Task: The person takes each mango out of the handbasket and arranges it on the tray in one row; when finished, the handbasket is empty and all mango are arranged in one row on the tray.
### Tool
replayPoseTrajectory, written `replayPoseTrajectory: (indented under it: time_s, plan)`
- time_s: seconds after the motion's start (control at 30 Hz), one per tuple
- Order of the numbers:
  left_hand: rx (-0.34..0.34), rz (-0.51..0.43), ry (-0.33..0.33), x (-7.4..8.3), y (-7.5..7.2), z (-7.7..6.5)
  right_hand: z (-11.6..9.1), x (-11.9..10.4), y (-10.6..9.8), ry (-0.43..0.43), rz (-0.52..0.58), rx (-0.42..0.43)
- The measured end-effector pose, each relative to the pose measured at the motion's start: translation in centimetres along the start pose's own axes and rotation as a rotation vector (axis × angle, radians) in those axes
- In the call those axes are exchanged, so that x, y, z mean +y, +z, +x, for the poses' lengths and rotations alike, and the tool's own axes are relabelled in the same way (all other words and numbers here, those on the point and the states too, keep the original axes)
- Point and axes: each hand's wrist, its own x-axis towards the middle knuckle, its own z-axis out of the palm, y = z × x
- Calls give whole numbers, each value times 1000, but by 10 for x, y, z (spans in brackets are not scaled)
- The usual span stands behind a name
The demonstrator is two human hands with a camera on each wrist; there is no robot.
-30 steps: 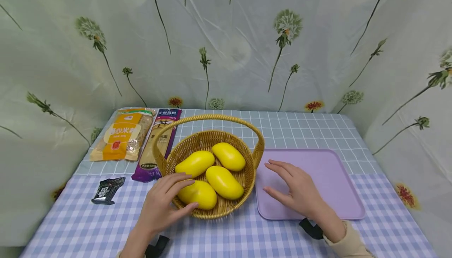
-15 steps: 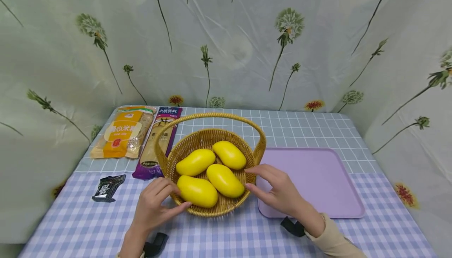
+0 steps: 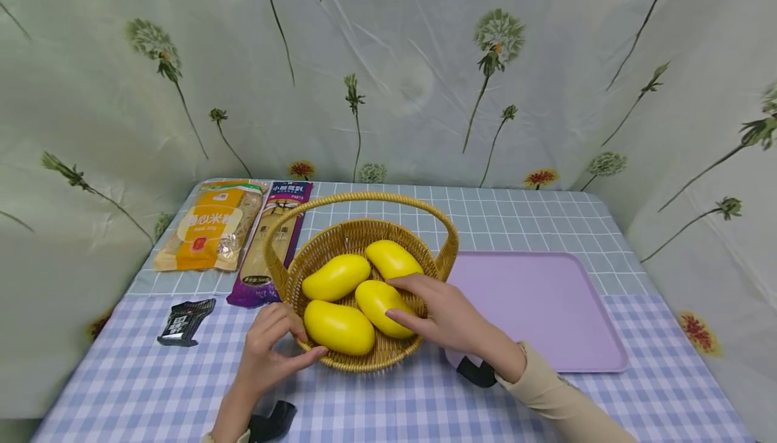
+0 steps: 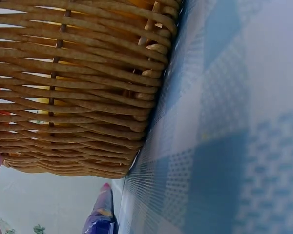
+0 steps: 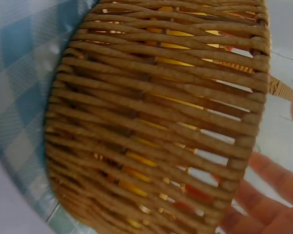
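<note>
Checked cloth (image 3: 388, 402) bears the basket (image 3: 342, 235) before dandelion fabric (image 3: 243, 45).

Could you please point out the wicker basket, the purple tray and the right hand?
Wicker basket (image 3: 349, 239), head view, on its inner back wall.
Purple tray (image 3: 540, 311), head view, on its bare surface.
Right hand (image 3: 448, 311), head view, on its back.

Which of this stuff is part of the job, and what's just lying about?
Likely in the job:
wicker basket, left hand at its rim
four yellow fruits inside, right hand over one
purple tray, possibly; it lies beside the basket

Apparently just lying about:
orange food packet
purple pasta packet
small black packet
</note>
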Motion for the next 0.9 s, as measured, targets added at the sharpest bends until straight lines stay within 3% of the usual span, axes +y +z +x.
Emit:
replayPoseTrajectory:
  time_s: [0.3,0.9]
  plan:
    - [34,-49,-35,1,2,0,14,-1,5,121,-32,-123]
    - [21,-97,-108,-1,1,0,26,4,16,204,-152,-218]
